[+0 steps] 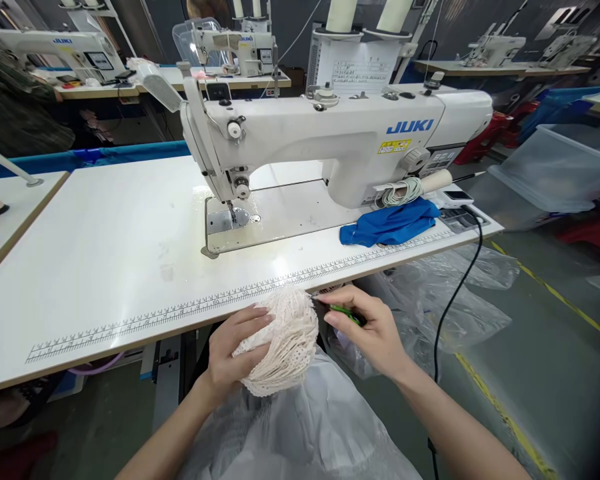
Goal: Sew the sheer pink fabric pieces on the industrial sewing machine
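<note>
My left hand (240, 350) is wrapped round a thick bundle of cream lace trim (285, 347), held over my lap at the table's front edge. In my right hand (373, 327) is a small cutting tool with a green and black handle, which looks like thread snips (347, 313). Its metal tip points left and reaches the right side of the lace bundle; whether it touches cannot be made out. Beneath the bundle, a sheet of pale, translucent plastic (300, 427) covers my lap. A white sewing machine (300, 127) stands on the table beyond my hands.
A printed ruler (205, 303) runs along the front of the white table (115, 267). Blue cloth (393, 223), a coil of pale cord (403, 191) and a phone-like device (455, 197) lie at the right. A black cable (450, 310) hangs beside my right arm. Clear bins (555, 167) stand beyond.
</note>
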Demonstrator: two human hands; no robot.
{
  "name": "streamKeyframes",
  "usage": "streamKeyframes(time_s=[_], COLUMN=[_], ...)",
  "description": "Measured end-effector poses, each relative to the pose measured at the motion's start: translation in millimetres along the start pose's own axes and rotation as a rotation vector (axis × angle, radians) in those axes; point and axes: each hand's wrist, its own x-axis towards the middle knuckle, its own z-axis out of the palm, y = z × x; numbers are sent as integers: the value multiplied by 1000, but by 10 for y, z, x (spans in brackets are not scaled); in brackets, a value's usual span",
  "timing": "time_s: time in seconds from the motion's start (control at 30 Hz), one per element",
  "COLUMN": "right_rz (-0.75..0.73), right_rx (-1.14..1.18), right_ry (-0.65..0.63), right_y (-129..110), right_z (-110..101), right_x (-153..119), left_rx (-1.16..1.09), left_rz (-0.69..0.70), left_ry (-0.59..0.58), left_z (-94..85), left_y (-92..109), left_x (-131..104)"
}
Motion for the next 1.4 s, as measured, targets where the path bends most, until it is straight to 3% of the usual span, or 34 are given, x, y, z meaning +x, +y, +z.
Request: streamKeyframes(time_s=[0.2, 0.57, 0.73, 0.83, 1.03, 1.33, 1.4], right_rz=[-67, -105, -47, -17, -56, 18, 12], right_rx=[-156, -188, -125, -86, -43, -137, -178], right_ry=[-48, -109, -332, -440, -332, -224, -144], right_y=[31, -14, -12, 0, -25, -71, -32], right_z=[-77, -85, -115, -182, -256, -87, -83], right_x=[-23, -70, -144, -224, -251, -223, -198], left_rx=[211, 320, 426, 432, 452, 469, 442], left_rz=[160, 229, 381, 385, 352, 383, 378], left_ry=[-16, 36, 31, 53, 84, 75, 78], left_z=[-59, -55, -140, -196, -202, -198, -198], left_y=[39, 42, 56, 31, 8, 42, 53], left_x=[70, 107, 214, 241, 216, 232, 208])
